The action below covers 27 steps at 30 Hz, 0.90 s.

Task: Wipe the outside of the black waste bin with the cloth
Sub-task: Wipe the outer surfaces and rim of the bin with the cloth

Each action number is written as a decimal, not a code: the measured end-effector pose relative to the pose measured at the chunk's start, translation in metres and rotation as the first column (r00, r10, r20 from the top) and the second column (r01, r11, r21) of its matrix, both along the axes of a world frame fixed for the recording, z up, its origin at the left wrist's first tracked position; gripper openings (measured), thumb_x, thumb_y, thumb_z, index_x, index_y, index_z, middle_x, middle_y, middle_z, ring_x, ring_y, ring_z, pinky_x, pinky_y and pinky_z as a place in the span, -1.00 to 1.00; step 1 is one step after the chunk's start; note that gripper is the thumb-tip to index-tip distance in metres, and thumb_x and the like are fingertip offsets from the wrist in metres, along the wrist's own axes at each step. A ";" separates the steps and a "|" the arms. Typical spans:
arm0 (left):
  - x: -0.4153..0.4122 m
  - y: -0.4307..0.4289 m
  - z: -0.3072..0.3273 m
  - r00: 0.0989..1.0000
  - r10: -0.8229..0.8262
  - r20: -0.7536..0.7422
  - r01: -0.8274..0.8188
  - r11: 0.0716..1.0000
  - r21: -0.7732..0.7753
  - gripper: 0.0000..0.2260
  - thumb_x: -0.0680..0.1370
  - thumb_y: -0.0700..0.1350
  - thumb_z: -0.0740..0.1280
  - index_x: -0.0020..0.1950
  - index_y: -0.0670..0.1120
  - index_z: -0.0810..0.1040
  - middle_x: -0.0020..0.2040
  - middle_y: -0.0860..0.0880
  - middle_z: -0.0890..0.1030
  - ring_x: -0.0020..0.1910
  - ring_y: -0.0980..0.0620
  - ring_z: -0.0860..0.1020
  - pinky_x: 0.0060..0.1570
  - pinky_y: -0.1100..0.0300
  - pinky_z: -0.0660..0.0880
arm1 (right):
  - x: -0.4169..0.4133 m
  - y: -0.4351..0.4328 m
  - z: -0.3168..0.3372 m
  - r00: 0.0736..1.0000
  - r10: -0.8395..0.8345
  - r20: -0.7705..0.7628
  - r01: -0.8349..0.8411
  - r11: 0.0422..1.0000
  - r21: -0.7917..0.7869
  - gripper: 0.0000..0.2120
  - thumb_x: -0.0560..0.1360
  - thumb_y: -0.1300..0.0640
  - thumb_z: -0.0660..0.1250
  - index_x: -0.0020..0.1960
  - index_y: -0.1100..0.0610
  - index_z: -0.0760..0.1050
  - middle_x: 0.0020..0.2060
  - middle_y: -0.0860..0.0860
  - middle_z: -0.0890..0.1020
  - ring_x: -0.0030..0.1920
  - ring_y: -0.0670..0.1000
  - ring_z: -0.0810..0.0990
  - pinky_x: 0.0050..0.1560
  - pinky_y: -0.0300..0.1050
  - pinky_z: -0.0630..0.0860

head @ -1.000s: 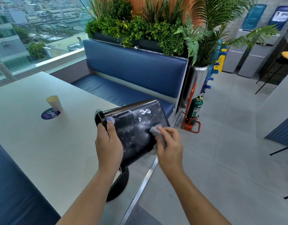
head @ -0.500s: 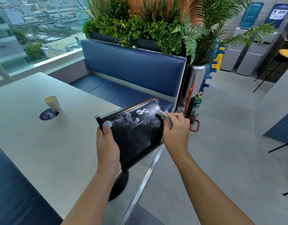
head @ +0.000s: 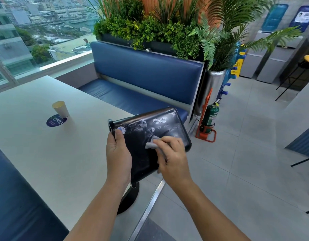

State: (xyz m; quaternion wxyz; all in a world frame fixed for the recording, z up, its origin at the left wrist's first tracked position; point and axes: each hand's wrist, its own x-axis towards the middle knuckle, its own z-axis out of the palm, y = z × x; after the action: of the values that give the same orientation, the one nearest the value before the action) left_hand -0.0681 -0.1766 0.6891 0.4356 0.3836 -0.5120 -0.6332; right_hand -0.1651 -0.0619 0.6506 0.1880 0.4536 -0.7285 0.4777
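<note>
Grey cloth [head: 151, 145] is pinched under the right hand [head: 171, 157], fingers curled down, pressing it onto the side of the bin [head: 150, 129]. Left hand [head: 118, 153] is closed on the bin's rim end, thumb up on a round blue-white sticker [head: 121, 129]. Bin is held in the air, lying on its side, just off the counter [head: 45, 153] corner, base end toward the bench [head: 145, 80].

Bin: glossy black, smeared with pale wipe streaks, one white scuff near the top edge.

Around: paper cup [head: 60, 108] sits upright on a round blue sticker [head: 56, 120], well left of the bin. Counter pedestal foot [head: 127, 199] is under the left forearm. Fire extinguisher [head: 210, 117] stands in an orange stand by the bench end, near the bin's far corner. Planter [head: 150, 32] sits above the bench back.

Room: tiled floor [head: 237, 171] open to the right; counter edge and a metal floor strip [head: 150, 202] run below the bin.
</note>
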 end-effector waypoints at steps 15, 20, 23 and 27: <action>0.015 -0.005 0.013 0.996 -0.059 0.070 0.066 0.993 -0.094 -0.72 0.74 0.21 0.14 0.07 0.15 0.59 0.08 0.05 0.72 0.14 -0.03 0.67 0.29 -0.18 0.58 | 0.016 -0.024 0.029 0.989 -0.072 0.130 0.080 0.995 -0.061 -0.77 0.60 0.28 0.41 0.22 0.11 0.68 -0.01 -0.04 0.58 0.05 -0.03 0.47 0.16 -0.29 0.43; 0.023 -0.016 0.013 0.998 -0.036 0.059 0.041 0.996 -0.077 -0.71 0.77 0.14 0.14 0.08 0.04 0.58 0.00 0.06 0.70 -0.07 0.18 0.65 0.05 0.07 0.54 | 0.041 -0.025 0.017 0.998 0.059 0.006 -0.059 0.997 -0.049 -0.74 0.56 0.38 0.42 0.23 0.21 0.67 0.03 0.04 0.62 0.06 0.03 0.50 0.17 -0.25 0.47; 0.030 -0.022 0.012 0.997 -0.053 0.048 0.055 0.998 -0.035 -0.71 0.71 0.23 0.17 0.05 0.11 0.59 0.05 0.00 0.73 0.08 -0.04 0.69 0.24 -0.19 0.60 | 0.034 -0.027 0.026 0.997 -0.015 0.070 0.021 0.995 -0.093 -0.79 0.58 0.33 0.43 0.20 0.19 0.68 0.04 0.02 0.60 0.07 0.05 0.52 0.18 -0.25 0.45; 0.042 -0.029 0.013 0.993 -0.106 0.057 0.106 0.994 -0.008 -0.71 0.71 0.24 0.16 0.05 0.16 0.62 0.08 0.01 0.75 0.15 -0.13 0.70 0.26 -0.30 0.60 | 0.000 -0.031 0.044 0.941 -0.249 0.229 0.280 0.953 -0.118 -0.80 0.62 0.26 0.39 0.22 0.16 0.65 0.08 -0.05 0.55 0.13 0.03 0.51 0.23 -0.12 0.49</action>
State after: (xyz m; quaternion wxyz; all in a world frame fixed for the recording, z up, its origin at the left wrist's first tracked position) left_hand -0.0258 -0.2056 0.7020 0.3888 0.3713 -0.5473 -0.6415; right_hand -0.1653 -0.0924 0.6949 0.2056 0.2828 -0.7610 0.5465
